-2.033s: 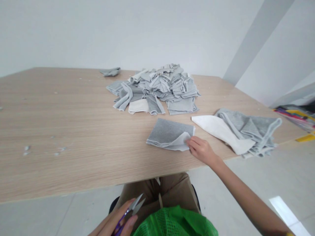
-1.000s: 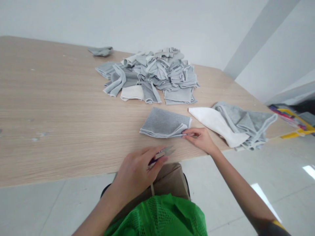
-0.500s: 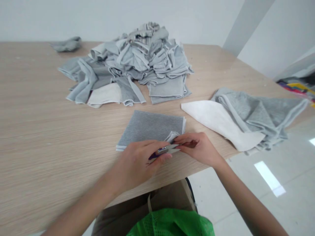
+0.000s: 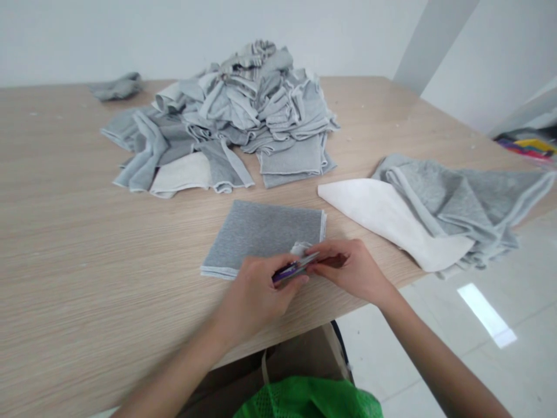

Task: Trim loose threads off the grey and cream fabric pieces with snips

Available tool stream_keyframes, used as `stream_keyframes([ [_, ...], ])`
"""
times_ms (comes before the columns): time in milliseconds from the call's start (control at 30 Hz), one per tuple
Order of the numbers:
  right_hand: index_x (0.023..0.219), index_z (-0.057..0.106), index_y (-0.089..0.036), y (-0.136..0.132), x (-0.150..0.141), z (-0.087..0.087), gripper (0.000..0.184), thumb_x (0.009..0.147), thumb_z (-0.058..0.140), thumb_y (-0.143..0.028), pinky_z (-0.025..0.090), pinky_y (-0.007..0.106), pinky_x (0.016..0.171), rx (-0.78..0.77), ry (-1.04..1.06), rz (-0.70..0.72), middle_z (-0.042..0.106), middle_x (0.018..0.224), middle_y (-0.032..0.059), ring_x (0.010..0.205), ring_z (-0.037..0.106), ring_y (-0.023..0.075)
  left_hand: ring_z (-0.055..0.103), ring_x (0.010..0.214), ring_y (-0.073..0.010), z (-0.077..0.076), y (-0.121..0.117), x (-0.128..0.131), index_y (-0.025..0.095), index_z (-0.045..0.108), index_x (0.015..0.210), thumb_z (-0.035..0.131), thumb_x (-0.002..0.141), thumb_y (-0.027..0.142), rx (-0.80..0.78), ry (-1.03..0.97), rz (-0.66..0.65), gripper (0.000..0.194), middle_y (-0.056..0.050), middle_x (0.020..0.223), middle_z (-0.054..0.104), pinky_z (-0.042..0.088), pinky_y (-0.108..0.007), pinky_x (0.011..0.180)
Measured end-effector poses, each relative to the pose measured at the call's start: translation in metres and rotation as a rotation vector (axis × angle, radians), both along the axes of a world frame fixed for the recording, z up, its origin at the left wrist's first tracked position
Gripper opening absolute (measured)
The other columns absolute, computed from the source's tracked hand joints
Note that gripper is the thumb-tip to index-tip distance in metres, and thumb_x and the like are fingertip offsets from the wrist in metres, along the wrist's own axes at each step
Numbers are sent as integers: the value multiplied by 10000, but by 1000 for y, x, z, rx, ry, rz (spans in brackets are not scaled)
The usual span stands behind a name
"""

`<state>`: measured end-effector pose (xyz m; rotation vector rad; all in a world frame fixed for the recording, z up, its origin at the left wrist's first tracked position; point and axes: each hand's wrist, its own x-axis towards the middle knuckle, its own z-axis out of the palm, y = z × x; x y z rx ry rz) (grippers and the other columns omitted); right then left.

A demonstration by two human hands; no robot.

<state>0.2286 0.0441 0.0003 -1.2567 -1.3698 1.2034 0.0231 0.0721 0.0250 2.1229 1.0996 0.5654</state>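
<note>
My left hand (image 4: 267,290) is closed around small thread snips (image 4: 288,271) with a purple handle and metal blades. Their blades point right, toward the fingers of my right hand (image 4: 342,264). A folded grey cloth (image 4: 265,232) with pale edges lies on the table under and behind both hands. Its near right corner is turned up, and the fingers of my right hand pinch there. Exactly what lies between those fingertips is partly hidden, but the corner of the cloth runs into them.
A heap of grey cloths (image 4: 235,116) lies at the back of the wooden table (image 4: 87,244). To the right, a white cloth piece (image 4: 387,215) and rumpled grey cloth (image 4: 461,197) hang near the table edge. A green mesh bag (image 4: 308,397) sits below the front edge.
The snips have turned slightly in my left hand, their blades now closer to my right fingertips. The raised cloth corner sits lower. The camera view has shifted a little.
</note>
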Motion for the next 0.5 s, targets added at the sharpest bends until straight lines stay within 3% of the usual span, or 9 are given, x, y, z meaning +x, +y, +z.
stream_keyframes([
  [133, 940, 800, -238, -1, 4, -4, 171, 792, 747, -173, 653, 298, 798, 4, 3, 45, 810, 916, 12, 850, 785, 196, 700, 668, -157, -9, -4, 2, 219, 749, 1040, 677, 883, 280, 122, 36, 35, 183, 9, 809, 779, 454, -249, 638],
  [300, 997, 793, -254, -7, 11, -5, 209, 800, 754, -197, 655, 331, 838, 11, 3, 32, 814, 941, 11, 870, 788, 202, 628, 548, -134, -10, -1, 0, 191, 742, 796, 620, 930, 287, 154, 123, -7, 205, 3, 660, 730, 364, -254, 551],
  [500, 921, 799, -240, -15, 21, -2, 140, 782, 795, -240, 667, 340, 813, 37, -24, -74, 817, 897, 23, 833, 791, 212, 634, 563, -139, -11, -2, -1, 185, 746, 817, 633, 924, 307, 166, 89, 14, 198, -3, 670, 738, 367, -255, 563],
])
